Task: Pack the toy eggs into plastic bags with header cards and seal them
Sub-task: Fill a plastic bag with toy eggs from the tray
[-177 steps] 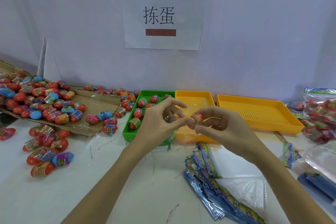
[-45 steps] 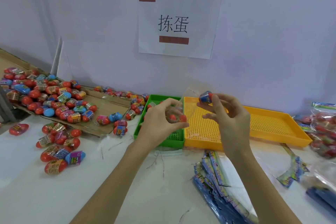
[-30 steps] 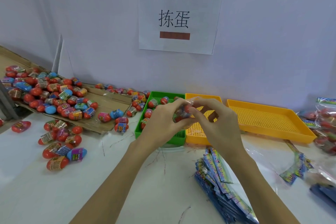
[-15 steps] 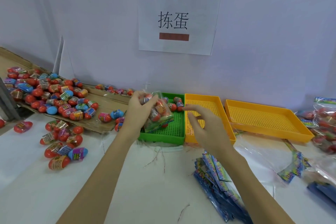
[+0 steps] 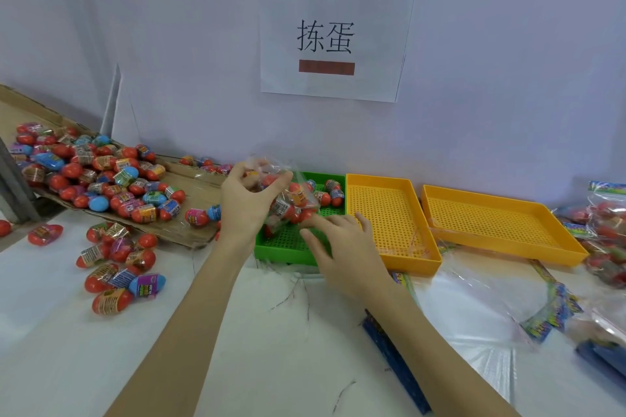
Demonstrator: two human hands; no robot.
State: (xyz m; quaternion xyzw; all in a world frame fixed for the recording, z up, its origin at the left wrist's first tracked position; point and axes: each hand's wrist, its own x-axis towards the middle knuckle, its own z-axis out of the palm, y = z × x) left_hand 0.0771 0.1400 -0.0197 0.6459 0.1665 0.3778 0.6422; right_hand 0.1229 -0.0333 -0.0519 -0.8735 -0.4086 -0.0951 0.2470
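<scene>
A white surface [image 5: 74, 342] runs along a pale wall [image 5: 491, 61] that carries a taped paper sign [image 5: 335, 39] with two printed characters. On the left, a flattened cardboard sheet [image 5: 193, 189] holds a heap of toy eggs [image 5: 84, 169], mostly red with some blue ones, and a smaller scatter of eggs [image 5: 115, 264] lies on the surface in front of it. Three perforated trays sit side by side against the wall: a green tray [image 5: 288, 240], a middle yellow tray [image 5: 389, 220] just beside it, and a wider yellow tray [image 5: 501, 220] to the right. A few loose eggs [image 5: 330, 193] lie at the back of the green tray. Filled bags [image 5: 606, 217] pile at the far right, and a stack of clear bags with header cards [image 5: 399, 359] lies near the right forearm. The left hand [image 5: 247, 203] holds a clear plastic bag [image 5: 291, 203] of toy eggs above the green tray, its fingers [image 5: 281, 179] pinching the bag's top. The right hand [image 5: 342, 247] reaches over the green tray's front edge, its fingers [image 5: 315, 222] extended and relaxed, the tips at the bag's lower end; whether they touch it cannot be told.
</scene>
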